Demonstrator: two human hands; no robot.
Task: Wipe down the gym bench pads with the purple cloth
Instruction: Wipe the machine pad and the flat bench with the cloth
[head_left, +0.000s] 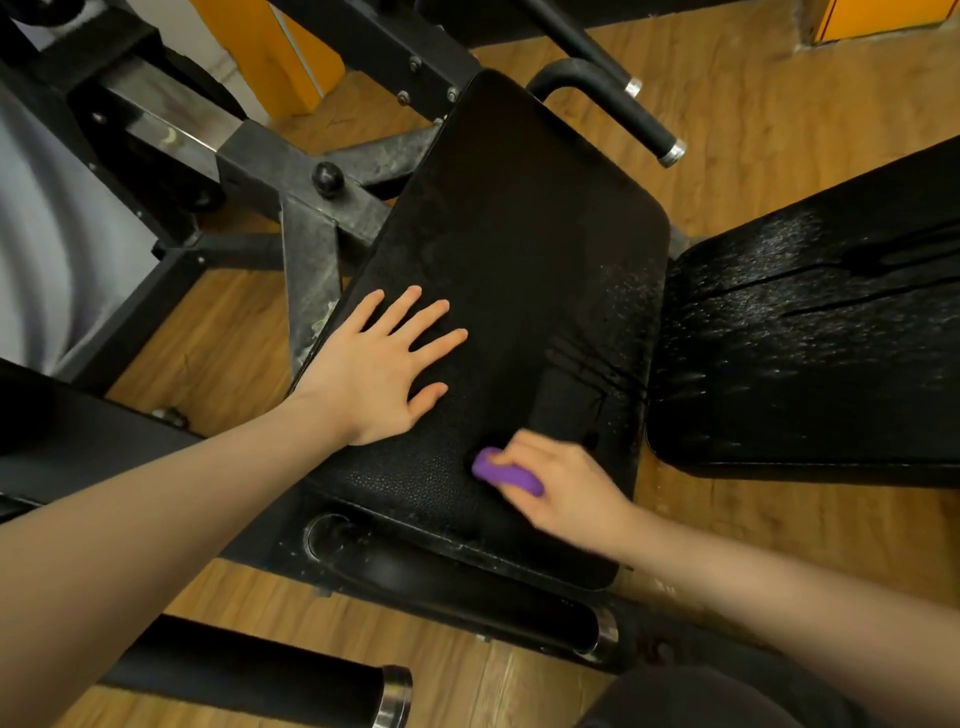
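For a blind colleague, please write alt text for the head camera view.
The right hand presses a bunched purple cloth on a black gym bench pad, while the left hand lies flat on it with fingers spread. A second, wet-speckled pad sits to the right, over wooden floor.

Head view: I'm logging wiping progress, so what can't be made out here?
- Purple cloth: mostly hidden under the right hand; motion-blurred.
- Seat pad beneath both hands: the left hand covers part.
- Second pad: cut off by the right edge.
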